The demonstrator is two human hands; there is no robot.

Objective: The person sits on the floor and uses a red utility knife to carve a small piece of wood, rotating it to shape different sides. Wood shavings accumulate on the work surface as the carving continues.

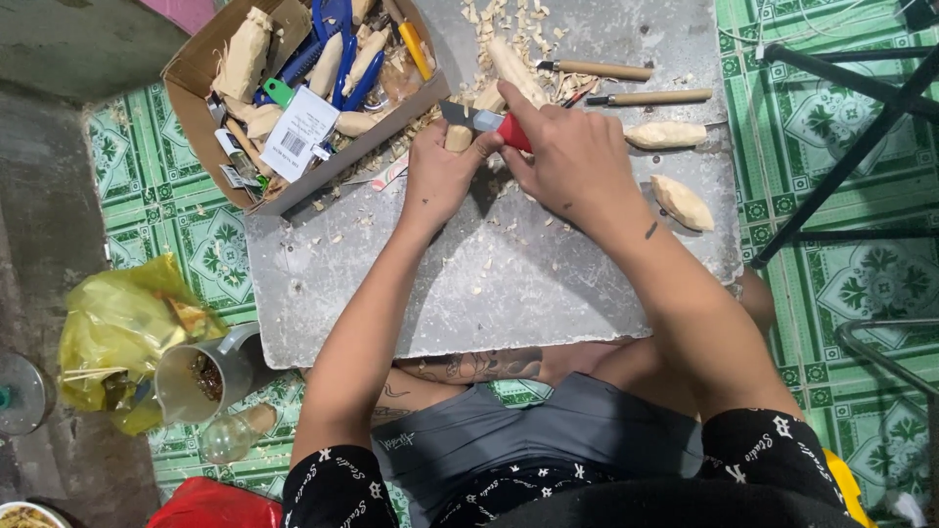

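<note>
Black printed sleeves (337, 484) are sitting closest to the lens, and both bare forearms are reaching forward over a grey stone slab (548, 284) that is lying across the person's lap on the green patterned floor (841, 274). Up at the slab's far side, the left hand (442, 176) is curling tight around a small pale wooden piece (458, 137), fingers pressed together on it, holding it down near the slab's top edge. Right beside it, the right hand (572, 156) is gripping a red-handled knife (487, 123), fist wrapped round the handle, the grey blade pointing left and lying across the top of the wood. Shavings are scattering all around both hands. Two carved wooden blanks (682, 201) are resting to the right, and two wooden-handled tools (650, 97) are lying just beyond. A cardboard box (196, 73) crammed with blanks and blue-handled tools is standing at the slab's upper left. A yellow plastic bag (117, 323) and a metal cup (210, 372) are sitting at the left.
</note>
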